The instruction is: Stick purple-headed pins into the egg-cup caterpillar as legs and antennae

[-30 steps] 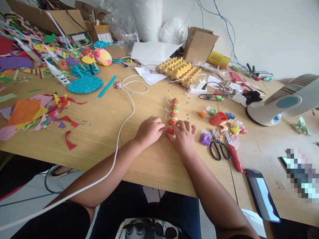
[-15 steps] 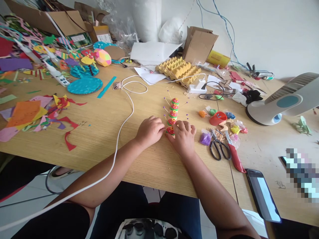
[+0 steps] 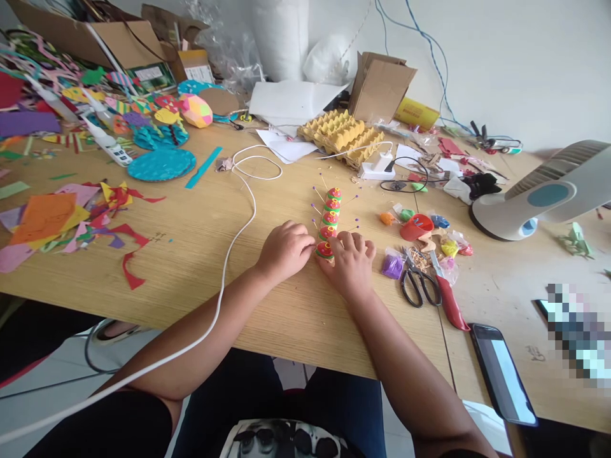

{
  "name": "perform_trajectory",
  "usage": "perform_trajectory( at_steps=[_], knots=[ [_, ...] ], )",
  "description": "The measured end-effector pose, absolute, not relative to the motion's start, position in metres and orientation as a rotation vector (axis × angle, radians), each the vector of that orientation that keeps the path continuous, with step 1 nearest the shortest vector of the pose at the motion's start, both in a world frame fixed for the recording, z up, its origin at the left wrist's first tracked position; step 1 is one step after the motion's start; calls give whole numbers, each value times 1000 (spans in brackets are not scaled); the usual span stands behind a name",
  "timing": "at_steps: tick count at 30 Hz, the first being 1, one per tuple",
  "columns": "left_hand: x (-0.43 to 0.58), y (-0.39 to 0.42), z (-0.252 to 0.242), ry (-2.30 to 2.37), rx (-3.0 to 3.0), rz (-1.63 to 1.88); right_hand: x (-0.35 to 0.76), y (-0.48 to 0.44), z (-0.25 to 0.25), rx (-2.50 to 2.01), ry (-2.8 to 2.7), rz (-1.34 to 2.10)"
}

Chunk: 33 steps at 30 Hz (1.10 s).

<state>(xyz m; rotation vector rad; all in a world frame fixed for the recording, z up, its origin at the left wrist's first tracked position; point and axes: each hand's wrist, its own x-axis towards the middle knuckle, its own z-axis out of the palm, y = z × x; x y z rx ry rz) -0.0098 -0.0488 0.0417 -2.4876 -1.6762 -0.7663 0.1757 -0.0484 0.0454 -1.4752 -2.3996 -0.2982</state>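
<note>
A segmented caterpillar figure (image 3: 330, 218) in red and green, with small yellow rings on top, lies lengthwise on the table in front of me. Thin sticks with purple tips poke out along both its sides. At the near end's left side, my left hand (image 3: 287, 248) is closed in a pinch; whatever its fingertips hold is too small to make out. My right hand (image 3: 352, 261) rests against the near segment from the right, thumb and curled fingers around it. That hand covers part of the segment's right side.
Right of the hands lie scissors (image 3: 420, 284), a red-handled knife (image 3: 451, 299), a purple clay packet (image 3: 392, 264), a red cup (image 3: 417, 227) and a phone (image 3: 503, 372). A white fan (image 3: 529, 197) stands farther right. A white cable (image 3: 224, 280) crosses my left forearm. Paper scraps (image 3: 48, 219) lie left; egg trays (image 3: 341, 137) behind.
Both hands stay almost in place at the caterpillar's near end. The whole view has shifted very slightly; nothing else visibly differs.
</note>
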Motion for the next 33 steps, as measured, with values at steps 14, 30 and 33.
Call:
perform_trajectory(
  at_steps=[14,30,33],
  knots=[
    [-11,-50,42,-1683,-2527,-786,174,-50,48,-1489,-2433,-229],
    [-9,-50,40,-1693,-2517,-768,175,-50,49,-1472,-2432,-222],
    [-8,-49,39,-1740,-2506,-764,174,-50,49,-1477,-2427,-222]
  ],
)
